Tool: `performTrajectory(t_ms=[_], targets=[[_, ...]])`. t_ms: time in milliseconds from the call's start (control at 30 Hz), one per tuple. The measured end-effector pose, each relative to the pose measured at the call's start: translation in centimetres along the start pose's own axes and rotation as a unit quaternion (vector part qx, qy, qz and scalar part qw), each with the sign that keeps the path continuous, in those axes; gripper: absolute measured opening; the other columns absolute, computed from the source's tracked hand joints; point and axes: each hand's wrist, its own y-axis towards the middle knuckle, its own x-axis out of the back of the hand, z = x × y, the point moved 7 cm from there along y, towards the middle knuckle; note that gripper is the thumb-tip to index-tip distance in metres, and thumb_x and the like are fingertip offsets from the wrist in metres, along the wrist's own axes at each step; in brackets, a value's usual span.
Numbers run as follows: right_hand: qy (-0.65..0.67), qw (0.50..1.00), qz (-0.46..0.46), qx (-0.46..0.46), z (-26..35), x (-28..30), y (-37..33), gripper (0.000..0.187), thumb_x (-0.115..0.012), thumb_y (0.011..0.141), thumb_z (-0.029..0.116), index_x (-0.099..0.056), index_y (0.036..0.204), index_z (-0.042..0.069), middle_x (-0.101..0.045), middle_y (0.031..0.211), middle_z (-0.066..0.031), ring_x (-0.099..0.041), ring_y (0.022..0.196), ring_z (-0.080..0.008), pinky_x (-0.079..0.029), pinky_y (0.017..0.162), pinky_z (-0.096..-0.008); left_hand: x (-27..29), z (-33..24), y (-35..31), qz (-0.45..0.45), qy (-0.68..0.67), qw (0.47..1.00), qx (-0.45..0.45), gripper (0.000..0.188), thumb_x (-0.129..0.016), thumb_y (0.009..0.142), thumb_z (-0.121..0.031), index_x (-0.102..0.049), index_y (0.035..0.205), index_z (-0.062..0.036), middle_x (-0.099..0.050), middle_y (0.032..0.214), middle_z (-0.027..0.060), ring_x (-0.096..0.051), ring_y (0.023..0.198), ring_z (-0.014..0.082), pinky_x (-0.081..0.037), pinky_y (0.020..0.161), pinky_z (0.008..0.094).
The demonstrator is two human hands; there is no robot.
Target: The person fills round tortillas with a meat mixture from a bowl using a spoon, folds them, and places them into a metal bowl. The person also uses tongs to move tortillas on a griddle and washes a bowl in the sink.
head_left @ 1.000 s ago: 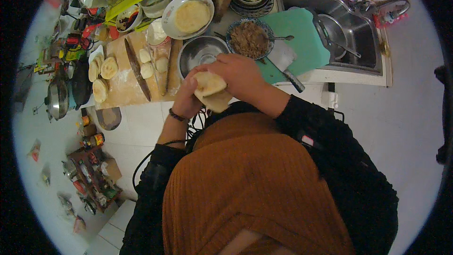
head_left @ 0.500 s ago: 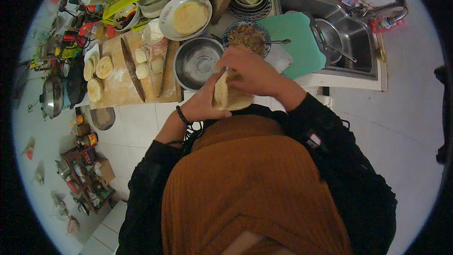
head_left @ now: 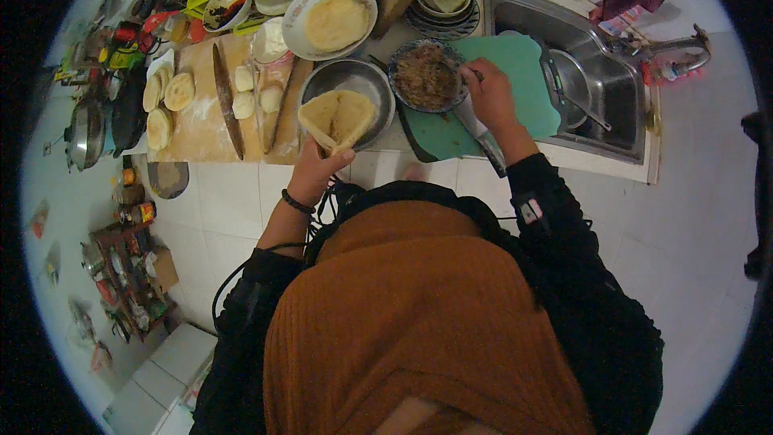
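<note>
White floor tiles surround a crowded kitchen desk (head_left: 378, 145) seen from above, with a steel sink (head_left: 596, 72) at its right end. At the desk's near edge the left hand (head_left: 316, 169) is closed around the lower point of a rolled-out dough sheet (head_left: 338, 117), which is held up folded into an open cone over an empty steel bowl (head_left: 348, 84). The right hand (head_left: 487, 95) is curled around what seems to be a spoon at the rim of a dark bowl of brown filling (head_left: 427, 76); the utensil itself is mostly hidden. The sheet is judged thin, light, soft and easily torn, so it is best gripped at the folded tip, where the layers overlap, with gentle pressure. Beyond the bowls, small dough balls (head_left: 258, 89) and flat rounds (head_left: 165, 101) are laid on a wooden board (head_left: 201, 133), beside a plate of stacked flatbread (head_left: 334, 22). Small red and yellow jars and packets (head_left: 121, 44) are grouped at the far left corner; their labels cannot be made out. A green cutting mat (head_left: 523, 72) is set beside the sink.
</note>
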Motion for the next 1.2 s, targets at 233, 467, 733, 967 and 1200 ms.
performTrajectory(t_ms=[233, 467, 733, 967, 1200], targets=[[-0.061, 0.985, 0.112, 0.119, 2.8, -1.5, 2.5, 0.015, -0.061, 0.093, 0.013, -0.070, 0.103, 0.007, -0.066, 0.102, -0.0164, -0.063, 0.096, -0.0379, -0.051, 0.084, -0.0475, -0.8, 0.0, -0.5, 0.010, 0.026, 1.000, -0.010, 0.087, -0.084, 0.078, -0.013, -0.033, 0.149, -0.0012, -0.049, 0.145, 0.0108, -0.050, 0.132, 0.0217, -0.039, 0.112, 0.0358], [-0.069, 0.975, 0.111, 0.178, 5.0, 1.5, -3.1, 0.021, -0.063, 0.087, 0.006, -0.069, 0.106, 0.009, -0.067, 0.102, -0.0150, -0.063, 0.098, -0.0370, -0.053, 0.084, -0.0449, -0.9, -0.6, 0.1, -0.010, 0.011, 1.000, -0.012, 0.090, -0.083, 0.078, -0.007, -0.029, 0.150, -0.0024, -0.049, 0.145, 0.0101, -0.048, 0.135, 0.0219, -0.040, 0.112, 0.0359], [-0.099, 0.965, 0.083, 0.227, 5.2, 0.2, -3.4, 0.018, -0.063, 0.087, 0.003, -0.069, 0.104, 0.007, -0.068, 0.101, -0.0133, -0.065, 0.093, -0.0349, -0.054, 0.080, -0.0443, -2.4, -1.2, 1.8, 0.000, 0.077, 0.992, -0.101, 0.110, -0.087, 0.072, -0.005, -0.017, 0.157, -0.0060, -0.038, 0.154, 0.0130, -0.043, 0.140, 0.0242, -0.039, 0.115, 0.0385], [-0.112, 0.991, 0.008, 0.071, 2.5, 2.1, -1.7, 0.015, -0.060, 0.096, 0.013, -0.070, 0.104, 0.004, -0.068, 0.100, -0.0150, -0.065, 0.089, -0.0359, -0.053, 0.076, -0.0449, -2.7, -1.2, 2.5, -0.038, 0.212, 0.964, -0.154, 0.118, -0.091, 0.067, -0.009, -0.015, 0.157, -0.0070, -0.034, 0.151, 0.0173, -0.040, 0.140, 0.0312, -0.037, 0.117, 0.0422], [0.189, 0.949, -0.011, -0.253, -4.0, -3.6, -3.2, 0.024, -0.061, 0.096, 0.020, -0.069, 0.105, 0.000, -0.071, 0.085, -0.0154, -0.066, 0.073, -0.0326, -0.054, 0.069, -0.0428, -2.4, -1.9, 2.7, -0.098, 0.352, 0.911, -0.192, 0.120, -0.091, 0.064, -0.012, -0.016, 0.157, -0.0072, -0.032, 0.149, 0.0209, -0.039, 0.139, 0.0368, -0.035, 0.117, 0.0445]])
